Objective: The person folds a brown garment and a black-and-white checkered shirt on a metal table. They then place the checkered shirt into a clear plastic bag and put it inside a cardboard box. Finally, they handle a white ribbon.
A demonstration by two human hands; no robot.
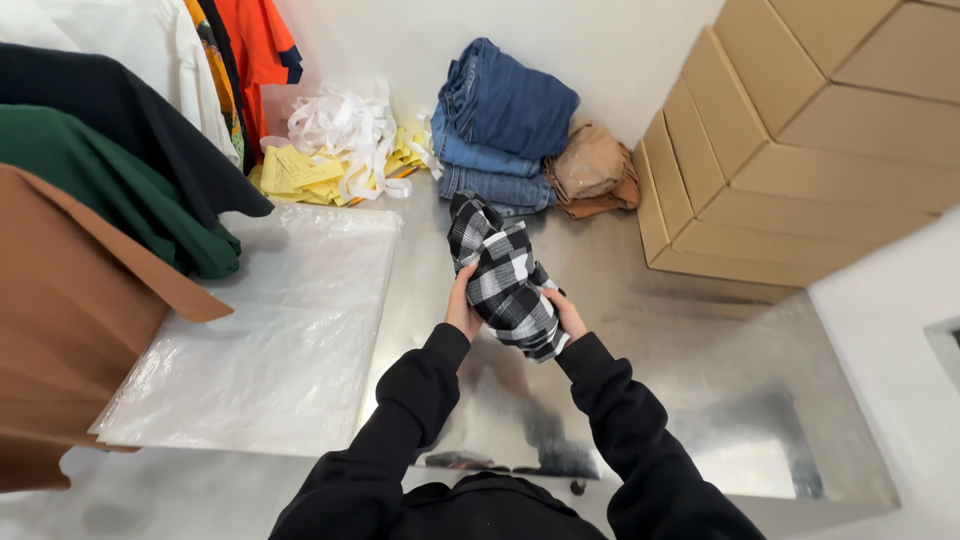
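A black-and-white checked garment (503,278) is held bunched above the shiny metal table (640,330), lifted clear of it, apparently so the cloth can be gathered between both hands. The left hand (462,305) is closed on the garment's left edge, fingers wrapped into the cloth. The right hand (566,310) is closed on its lower right side; fingertips are hidden in the folds. Clear plastic bags (270,340) are laid flat just left. Folded jeans (500,125) are stacked against the far wall, near yellow tags (300,175) and white strips (345,125). Cardboard boxes (790,130) are stacked at right.
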